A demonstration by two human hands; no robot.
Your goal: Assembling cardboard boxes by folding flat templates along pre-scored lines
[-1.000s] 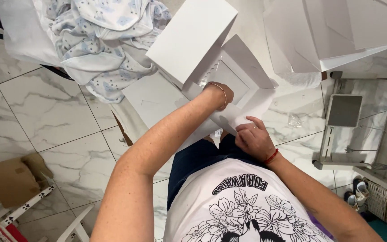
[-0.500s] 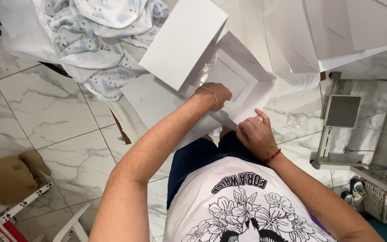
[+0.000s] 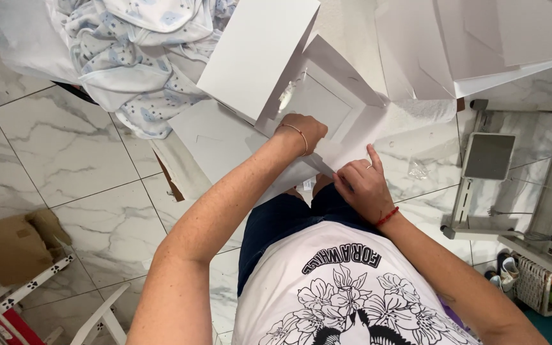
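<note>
A white cardboard box (image 3: 317, 96) with a clear window panel lies half-folded in front of me, its large lid flap (image 3: 257, 51) raised toward the upper left. My left hand (image 3: 303, 131), with a thin bracelet at the wrist, presses on the box's near wall with curled fingers. My right hand (image 3: 362, 185), with a red cord at the wrist and a ring, pinches a lower flap (image 3: 337, 156) of the same box, forefinger pointing up.
A heap of pale blue-patterned cloth (image 3: 135, 57) lies at upper left. More flat white cardboard sheets (image 3: 480, 45) are stacked upper right. A brown carton (image 3: 11, 246) sits on the marble floor at left. A metal rack (image 3: 487, 172) and a basket (image 3: 535, 284) stand at right.
My left hand has shifted slightly up and into the box wall. My right hand has moved up with its forefinger raised, folding the near flap. The lid flap stands higher.
</note>
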